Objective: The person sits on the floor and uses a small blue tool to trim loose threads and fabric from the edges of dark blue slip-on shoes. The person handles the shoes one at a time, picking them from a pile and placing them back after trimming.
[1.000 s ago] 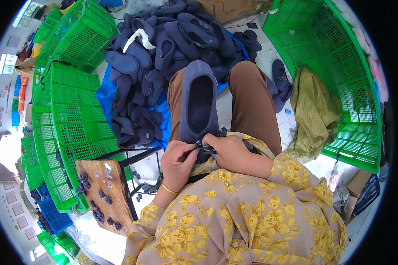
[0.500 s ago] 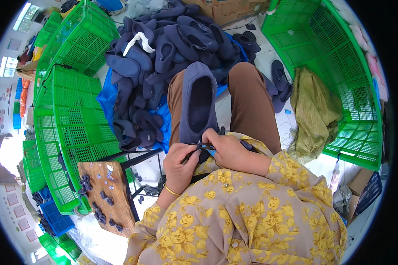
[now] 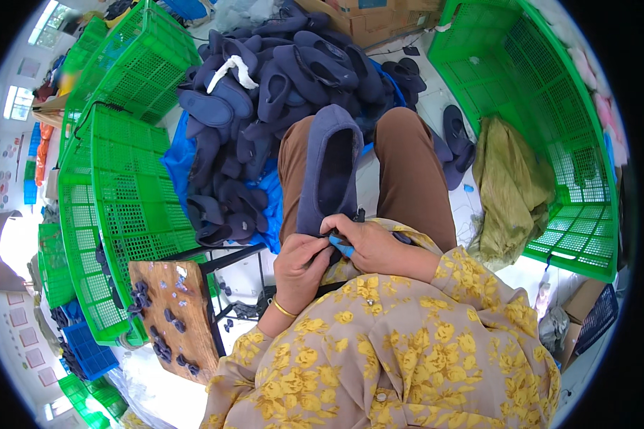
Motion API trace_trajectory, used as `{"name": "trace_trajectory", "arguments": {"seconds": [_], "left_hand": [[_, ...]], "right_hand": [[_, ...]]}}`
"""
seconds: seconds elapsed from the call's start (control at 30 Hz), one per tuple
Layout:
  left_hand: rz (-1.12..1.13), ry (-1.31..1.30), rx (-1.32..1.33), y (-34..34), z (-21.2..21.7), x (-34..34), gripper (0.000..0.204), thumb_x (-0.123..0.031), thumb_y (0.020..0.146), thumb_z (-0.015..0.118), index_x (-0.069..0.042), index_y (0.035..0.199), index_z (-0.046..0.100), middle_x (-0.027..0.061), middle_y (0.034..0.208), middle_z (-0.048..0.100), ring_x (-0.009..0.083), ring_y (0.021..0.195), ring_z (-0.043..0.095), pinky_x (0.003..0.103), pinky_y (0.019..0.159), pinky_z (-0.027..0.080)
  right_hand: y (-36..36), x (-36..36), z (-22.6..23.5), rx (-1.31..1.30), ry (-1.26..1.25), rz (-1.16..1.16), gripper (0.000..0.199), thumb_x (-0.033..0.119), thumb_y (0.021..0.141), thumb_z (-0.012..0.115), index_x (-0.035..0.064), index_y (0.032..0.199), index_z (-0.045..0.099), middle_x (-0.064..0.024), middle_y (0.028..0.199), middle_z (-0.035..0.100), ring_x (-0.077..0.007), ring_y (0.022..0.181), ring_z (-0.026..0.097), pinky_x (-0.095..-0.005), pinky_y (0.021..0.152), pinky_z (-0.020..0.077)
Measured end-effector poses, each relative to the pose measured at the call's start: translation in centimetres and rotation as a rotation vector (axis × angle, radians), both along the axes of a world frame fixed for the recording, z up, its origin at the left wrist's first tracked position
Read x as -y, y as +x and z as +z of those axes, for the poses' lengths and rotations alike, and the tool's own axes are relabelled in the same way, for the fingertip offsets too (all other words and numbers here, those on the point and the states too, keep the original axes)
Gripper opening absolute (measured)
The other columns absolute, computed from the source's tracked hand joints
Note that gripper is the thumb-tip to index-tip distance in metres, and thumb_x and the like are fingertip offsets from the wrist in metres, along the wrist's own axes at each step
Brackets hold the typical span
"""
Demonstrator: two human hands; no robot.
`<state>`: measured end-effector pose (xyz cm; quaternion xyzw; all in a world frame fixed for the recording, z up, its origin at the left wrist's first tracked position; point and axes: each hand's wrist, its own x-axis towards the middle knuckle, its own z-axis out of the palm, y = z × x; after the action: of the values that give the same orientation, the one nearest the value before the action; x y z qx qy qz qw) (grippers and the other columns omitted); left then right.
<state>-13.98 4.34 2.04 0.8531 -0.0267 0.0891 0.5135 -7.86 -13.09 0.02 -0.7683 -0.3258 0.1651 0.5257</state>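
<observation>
A dark navy fabric slipper (image 3: 330,168) rests over my left thigh, its opening upward and its toe pointing away from me. Both hands meet at its near end. My left hand (image 3: 298,268) is closed in a pinch on a small dark piece, mostly hidden by the fingers. Close against it, my right hand (image 3: 372,245) has its fingers curled and closed; what they grip is hidden. A blue band or strip (image 3: 341,245) shows at the right fingers. Small dark bows (image 3: 173,319) lie on a wooden stool (image 3: 193,286) at my left.
A large heap of navy slippers (image 3: 279,86) lies ahead on a blue sheet (image 3: 181,157). Green mesh crates (image 3: 140,207) stand at the left, another green crate (image 3: 579,143) at the right beside an olive sack (image 3: 511,189). A cardboard box (image 3: 383,21) stands behind the heap.
The view has shifted slightly. My hands stay at the slipper's near end; the right fingers have turned, showing more of the blue strip, and the dark strand seen between the hands no longer shows.
</observation>
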Motion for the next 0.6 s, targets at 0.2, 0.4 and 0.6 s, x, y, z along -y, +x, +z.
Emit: {"name": "trace_trajectory", "arguments": {"seconds": [0.2, 0.4, 0.6], "left_hand": [[0.023, -0.015, 0.007, -0.2, -0.3, -0.1, 0.019, 0.003, 0.074, 0.074, -0.003, 0.091, 0.071, 0.0092, 0.085, 0.066, 0.0232, 0.075, 0.063, 0.030, 0.065, 0.049], [0.047, -0.072, -0.018, -0.4, -0.5, -0.4, 0.017, 0.004, 0.075, 0.075, -0.001, 0.089, 0.066, 0.0053, 0.085, 0.066, 0.0118, 0.074, 0.060, 0.023, 0.065, 0.048], [0.097, -0.112, -0.153, -0.6, -0.7, -0.5, 0.022, 0.002, 0.075, 0.075, -0.002, 0.092, 0.062, 0.0017, 0.082, 0.063, 0.0081, 0.072, 0.056, 0.022, 0.065, 0.048]], "right_hand": [[0.7, 0.2, 1.2, -0.067, -0.125, 0.074, 0.045, -0.002, 0.078, 0.055, 0.0156, 0.118, 0.045, -0.0173, 0.096, 0.069, -0.0415, 0.089, 0.065, -0.0486, 0.071, 0.0500], [1.4, 0.2, 2.0, -0.074, -0.216, 0.117, 0.037, 0.004, 0.079, 0.059, 0.0144, 0.112, 0.046, -0.0179, 0.085, 0.068, -0.0417, 0.081, 0.065, -0.0497, 0.068, 0.0489], [0.5, -0.7, 3.7, 0.355, -0.403, 0.017, 0.024, 0.009, 0.075, 0.065, 0.0147, 0.097, 0.055, -0.0096, 0.087, 0.060, -0.0342, 0.068, 0.061, -0.0447, 0.062, 0.0461]]}}
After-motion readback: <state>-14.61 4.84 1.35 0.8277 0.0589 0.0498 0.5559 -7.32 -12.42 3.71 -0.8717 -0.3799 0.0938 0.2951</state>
